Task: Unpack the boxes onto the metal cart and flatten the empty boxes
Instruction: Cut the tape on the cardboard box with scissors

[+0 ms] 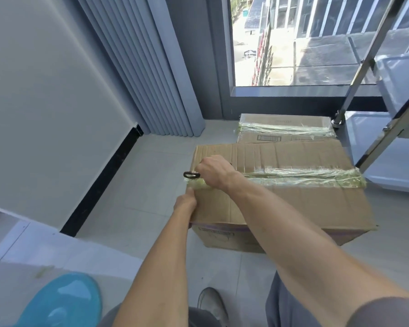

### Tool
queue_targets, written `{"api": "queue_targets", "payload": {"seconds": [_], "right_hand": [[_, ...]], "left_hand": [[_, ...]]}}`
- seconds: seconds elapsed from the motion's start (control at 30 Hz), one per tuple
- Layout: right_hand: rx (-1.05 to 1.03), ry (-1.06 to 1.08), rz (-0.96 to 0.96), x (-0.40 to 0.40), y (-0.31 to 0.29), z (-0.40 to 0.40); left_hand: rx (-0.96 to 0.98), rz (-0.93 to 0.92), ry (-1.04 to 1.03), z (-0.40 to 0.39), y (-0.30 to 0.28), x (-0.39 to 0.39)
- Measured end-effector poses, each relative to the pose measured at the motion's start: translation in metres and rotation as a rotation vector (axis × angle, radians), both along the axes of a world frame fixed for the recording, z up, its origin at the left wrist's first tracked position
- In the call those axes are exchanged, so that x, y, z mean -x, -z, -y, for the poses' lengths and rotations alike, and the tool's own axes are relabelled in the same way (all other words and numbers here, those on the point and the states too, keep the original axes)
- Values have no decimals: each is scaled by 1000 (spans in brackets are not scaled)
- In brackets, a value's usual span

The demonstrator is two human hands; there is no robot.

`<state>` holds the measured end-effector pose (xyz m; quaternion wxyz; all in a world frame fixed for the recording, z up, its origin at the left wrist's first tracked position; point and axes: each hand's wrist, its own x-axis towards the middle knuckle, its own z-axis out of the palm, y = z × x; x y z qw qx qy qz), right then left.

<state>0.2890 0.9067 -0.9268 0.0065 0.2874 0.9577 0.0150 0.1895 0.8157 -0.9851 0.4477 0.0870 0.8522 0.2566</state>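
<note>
A large taped cardboard box (293, 201) stands on the tiled floor in front of me, its top flaps closed under a strip of clear tape (312, 177). My right hand (214, 172) grips a small dark tool (191, 175) with a loop handle at the left end of the tape seam. My left hand (187, 200) holds the box's left edge just below the seam. A second taped box (283, 128) sits behind the first, against the window wall. The metal cart (373, 128) stands at the right.
A grey wall with a black skirting runs along the left. Vertical blinds (139, 67) hang beside the window. A blue round object (64, 300) lies on a white surface at the lower left. My shoe (210, 303) is on the floor below the box.
</note>
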Motion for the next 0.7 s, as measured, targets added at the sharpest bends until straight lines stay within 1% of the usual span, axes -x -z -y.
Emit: {"api": "queue_targets", "payload": {"seconds": [0.17,0.27,0.43,0.5,0.6,0.7], "right_hand": [[11,55,-31,10,17,0],[-22,46,-56,13,18,0],[-81,13,-111,10,31,-2],[-108,-19,-94,12,32,-2],[-126,-74,-52,12,27,-4],[-113,-61,-59,-1,32,-2]], "left_hand": [[-19,35,13,5,5,5],[-54,7,36,8,14,9],[-63,37,86,10,12,12],[-55,65,96,9,12,12],[-38,152,60,8,12,15],[10,220,57,5,10,19]]}}
